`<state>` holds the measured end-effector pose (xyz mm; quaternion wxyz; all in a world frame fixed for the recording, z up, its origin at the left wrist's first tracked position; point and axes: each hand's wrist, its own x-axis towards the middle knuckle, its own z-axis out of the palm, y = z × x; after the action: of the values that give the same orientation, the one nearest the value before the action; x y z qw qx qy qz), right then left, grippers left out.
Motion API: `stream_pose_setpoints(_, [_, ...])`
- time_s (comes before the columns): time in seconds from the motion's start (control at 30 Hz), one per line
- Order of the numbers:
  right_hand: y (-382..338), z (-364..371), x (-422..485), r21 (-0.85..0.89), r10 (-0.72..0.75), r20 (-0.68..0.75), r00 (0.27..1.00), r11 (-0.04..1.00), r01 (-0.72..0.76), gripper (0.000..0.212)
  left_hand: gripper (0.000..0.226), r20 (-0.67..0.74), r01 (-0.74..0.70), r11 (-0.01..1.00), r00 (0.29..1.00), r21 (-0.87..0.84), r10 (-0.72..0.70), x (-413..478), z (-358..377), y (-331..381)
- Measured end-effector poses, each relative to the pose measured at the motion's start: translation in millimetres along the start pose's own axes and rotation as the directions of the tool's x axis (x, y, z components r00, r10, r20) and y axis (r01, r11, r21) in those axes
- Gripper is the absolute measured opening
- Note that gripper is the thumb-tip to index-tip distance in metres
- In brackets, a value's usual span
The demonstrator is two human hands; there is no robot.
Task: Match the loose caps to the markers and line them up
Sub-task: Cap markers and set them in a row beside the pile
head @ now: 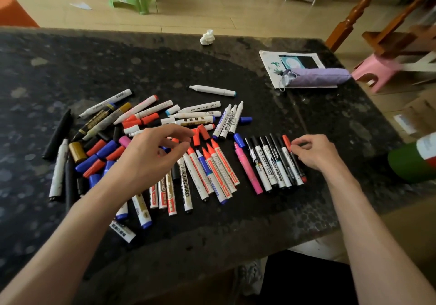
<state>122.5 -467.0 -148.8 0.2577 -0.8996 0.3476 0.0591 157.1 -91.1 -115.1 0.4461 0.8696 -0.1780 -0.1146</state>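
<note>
A heap of markers (pixel 195 116), many uncapped, covers the middle of the dark table (pixel 118 64). Loose caps lie among them: two red caps (pixel 200 135), a blue cap (pixel 245 119), a gold cap (pixel 77 151), and a cluster of blue and red caps (pixel 99 153). At the right lies a tidy row of capped markers (pixel 266 165), starting with a pink marker (pixel 249 172). My right hand (pixel 316 151) pinches the red-capped marker (pixel 286 140) at the row's right end. My left hand (pixel 153 153) hovers over the heap with relaxed fingers, holding nothing, fingertips near the red caps.
A lone white marker (pixel 212 90) lies behind the heap. A crumpled tissue (pixel 207 37) sits near the far edge. A purple pouch (pixel 316 77) lies on a paper sheet (pixel 269 66) at the back right. A green bottle (pixel 412 161) lies at the right edge.
</note>
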Motion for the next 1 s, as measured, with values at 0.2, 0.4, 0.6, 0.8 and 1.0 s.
stream_pose_setpoints(0.2, [-10,4,0,-0.021,0.011,0.025,1.0,1.0,-0.011,0.004,0.026,0.0,0.002,1.0,1.0,-0.008,-0.002,0,-2,-1])
stream_pose_setpoints(0.4, [-17,8,-9,-0.084,-0.07,-0.046,0.996,0.994,0.066,0.029,0.026,-0.007,-0.008,1.0,1.0,-0.001,0.008,-1,-4,0])
stream_pose_setpoints(0.6, [-51,32,-38,-0.11,-0.372,-0.047,0.927,0.924,0.365,0.014,0.024,-0.025,0.0,1.0,1.0,-0.002,0.0,0,-6,-2])
stream_pose_setpoints(0.8, [-82,60,-74,-0.315,-0.366,0.085,0.927,0.872,0.374,0.027,0.023,-0.102,0.055,0.998,0.993,0.026,-0.052,1,-9,-9])
stream_pose_setpoints(1.0, [-103,59,-89,-0.167,-0.353,0.052,0.934,0.919,0.356,0.022,0.025,-0.088,0.096,0.992,0.992,0.077,-0.089,2,-10,-14])
